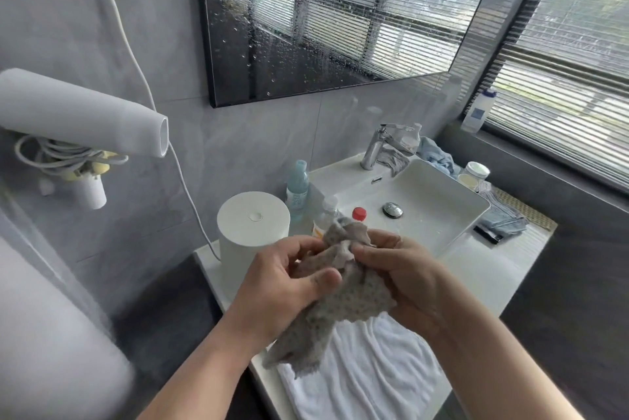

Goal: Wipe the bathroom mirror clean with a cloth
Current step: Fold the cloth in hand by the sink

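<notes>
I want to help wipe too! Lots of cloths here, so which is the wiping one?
Find the white sink, then come forward to the white towel on the counter. Just over it, the left hand and right hand hold the cloth: crumpled, greyish with tiny dark dots, unlike the white towel and the blue cloth by the tap.

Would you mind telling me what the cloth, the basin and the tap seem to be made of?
Cloth: soft fabric, grey, dotted and matt; it crumples into folds. Basin: likely glazed ceramic, white with a glossy sheen. Tap: polished metal, probably chromed; it shows bright reflections.
</notes>
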`<state>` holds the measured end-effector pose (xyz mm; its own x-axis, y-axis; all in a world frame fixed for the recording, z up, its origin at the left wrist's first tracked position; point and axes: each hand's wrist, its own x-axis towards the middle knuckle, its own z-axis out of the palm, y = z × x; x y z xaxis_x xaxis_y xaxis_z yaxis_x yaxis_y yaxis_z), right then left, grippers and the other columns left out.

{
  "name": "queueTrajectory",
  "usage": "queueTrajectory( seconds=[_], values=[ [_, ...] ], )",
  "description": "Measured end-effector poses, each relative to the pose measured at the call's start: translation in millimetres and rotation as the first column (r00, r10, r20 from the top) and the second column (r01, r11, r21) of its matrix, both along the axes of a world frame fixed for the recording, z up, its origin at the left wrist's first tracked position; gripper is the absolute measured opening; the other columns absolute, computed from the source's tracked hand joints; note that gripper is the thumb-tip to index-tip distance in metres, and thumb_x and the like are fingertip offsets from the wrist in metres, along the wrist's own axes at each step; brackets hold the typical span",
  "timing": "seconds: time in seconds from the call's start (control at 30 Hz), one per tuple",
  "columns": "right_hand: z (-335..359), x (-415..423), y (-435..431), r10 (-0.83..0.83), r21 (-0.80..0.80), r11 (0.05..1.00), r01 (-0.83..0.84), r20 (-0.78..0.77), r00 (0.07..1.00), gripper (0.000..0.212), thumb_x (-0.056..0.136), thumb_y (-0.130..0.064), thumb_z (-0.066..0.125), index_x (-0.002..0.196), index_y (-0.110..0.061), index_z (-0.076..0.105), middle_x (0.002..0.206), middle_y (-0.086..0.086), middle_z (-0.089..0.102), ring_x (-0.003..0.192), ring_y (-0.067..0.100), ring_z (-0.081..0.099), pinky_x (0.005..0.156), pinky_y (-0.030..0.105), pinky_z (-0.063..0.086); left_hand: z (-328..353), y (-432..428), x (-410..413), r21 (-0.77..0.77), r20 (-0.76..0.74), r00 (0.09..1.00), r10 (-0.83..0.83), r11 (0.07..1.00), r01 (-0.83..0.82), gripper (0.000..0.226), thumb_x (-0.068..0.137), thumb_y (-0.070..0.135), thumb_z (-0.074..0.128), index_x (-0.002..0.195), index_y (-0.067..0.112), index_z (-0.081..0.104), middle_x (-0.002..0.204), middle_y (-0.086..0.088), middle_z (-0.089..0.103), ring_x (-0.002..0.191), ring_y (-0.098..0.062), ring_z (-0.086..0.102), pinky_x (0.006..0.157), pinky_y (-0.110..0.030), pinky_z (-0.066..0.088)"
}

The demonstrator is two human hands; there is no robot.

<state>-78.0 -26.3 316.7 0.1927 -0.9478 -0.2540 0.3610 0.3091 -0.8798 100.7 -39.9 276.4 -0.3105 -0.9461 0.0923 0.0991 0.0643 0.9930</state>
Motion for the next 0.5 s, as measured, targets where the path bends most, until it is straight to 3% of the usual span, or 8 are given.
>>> queueTrajectory(
  seconds=[0.07,0.13,0.23,0.3,0.37,0.4,0.43,0.5],
  values=[
    [-1,3,1,-0.11,0.012,0.994,0.112,-0.103,0.989,0.01,0.085,0.001,0.064,0.083,0.0,0.074,0.083,0.024,0.071,0.066,0.026,0.069,0.063,0.034,0.061,1,0,-1,-0.046,0.102,0.995,0.013,0.999,-0.008,0.014,0.078,0.016,0.083,0.084,0.026,0.075,0.077,-0.005,0.074,0.071,-0.013,0.067,0.07,-0.032,0.056],
    [0,4,3,-0.183,-0.037,0.983,0.179,-0.239,0.954,0.018,0.088,-0.009,0.067,0.071,-0.008,0.074,0.075,0.016,0.07,0.059,0.019,0.065,0.056,0.027,0.057,0,-6,0,-0.052,0.14,0.984,0.108,0.993,-0.102,0.013,0.086,0.015,0.075,0.078,0.025,0.075,0.072,-0.004,0.072,0.067,-0.011,0.061,0.068,-0.031,0.05],
    [1,-4,2,-0.205,-0.1,0.979,0.179,-0.426,0.881,0.021,0.085,-0.025,0.075,0.066,-0.014,0.074,0.074,0.01,0.068,0.061,0.016,0.06,0.061,0.028,0.052,6,-23,12,0.064,-0.029,0.967,0.254,0.966,-0.251,0.025,0.086,0.038,0.069,0.072,0.017,0.066,0.069,-0.003,0.061,0.07,-0.018,0.053,0.071,-0.038,0.042],
    [0,-18,0,-0.127,-0.141,0.989,0.036,-0.714,0.689,0.019,0.083,-0.034,0.079,0.076,-0.017,0.075,0.071,0.004,0.065,0.065,0.012,0.055,0.065,0.031,0.047,12,-35,19,0.081,-0.058,0.942,0.331,0.942,-0.326,0.031,0.085,0.046,0.062,0.064,0.023,0.061,0.061,0.004,0.051,0.064,-0.016,0.046,0.066,-0.036,0.038],
    [0,-24,0,0.049,-0.064,0.975,-0.214,-0.874,0.484,0.037,0.076,-0.048,0.073,0.091,-0.014,0.074,0.07,0.002,0.062,0.067,0.008,0.052,0.067,0.031,0.042,20,-39,16,0.041,-0.002,0.947,0.321,0.946,-0.32,0.035,0.097,0.034,0.057,0.064,0.028,0.062,0.056,0.005,0.044,0.056,-0.014,0.039,0.056,-0.03,0.035],
    [2,-22,0,0.133,-0.026,0.952,-0.306,-0.862,0.489,0.048,0.072,-0.053,0.071,0.094,-0.011,0.073,0.074,0.006,0.064,0.071,0.009,0.053,0.069,0.032,0.043,24,-40,13,0.036,0.014,0.96,0.281,0.959,-0.281,0.036,0.101,0.027,0.054,0.066,0.027,0.062,0.056,0.002,0.043,0.054,-0.016,0.037,0.052,-0.028,0.033],
    [2,-17,2,0.177,-0.04,0.935,-0.353,-0.81,0.559,0.051,0.07,-0.053,0.072,0.095,-0.008,0.073,0.08,0.011,0.066,0.076,0.012,0.056,0.073,0.033,0.044,28,-39,8,0.036,0.009,0.975,0.221,0.975,-0.221,0.034,0.102,0.023,0.051,0.07,0.023,0.061,0.058,-0.003,0.042,0.055,-0.019,0.035,0.05,-0.027,0.032],
    [-3,-8,2,0.187,-0.143,0.93,-0.338,-0.606,0.773,0.048,0.072,-0.041,0.079,0.093,0.0,0.068,0.085,0.017,0.064,0.083,0.022,0.057,0.078,0.037,0.045,36,-38,-2,0.052,-0.022,0.994,0.106,0.993,-0.105,0.028,0.102,0.02,0.05,0.078,0.009,0.057,0.063,-0.008,0.041,0.058,-0.023,0.034,0.05,-0.029,0.032]
  ],
)
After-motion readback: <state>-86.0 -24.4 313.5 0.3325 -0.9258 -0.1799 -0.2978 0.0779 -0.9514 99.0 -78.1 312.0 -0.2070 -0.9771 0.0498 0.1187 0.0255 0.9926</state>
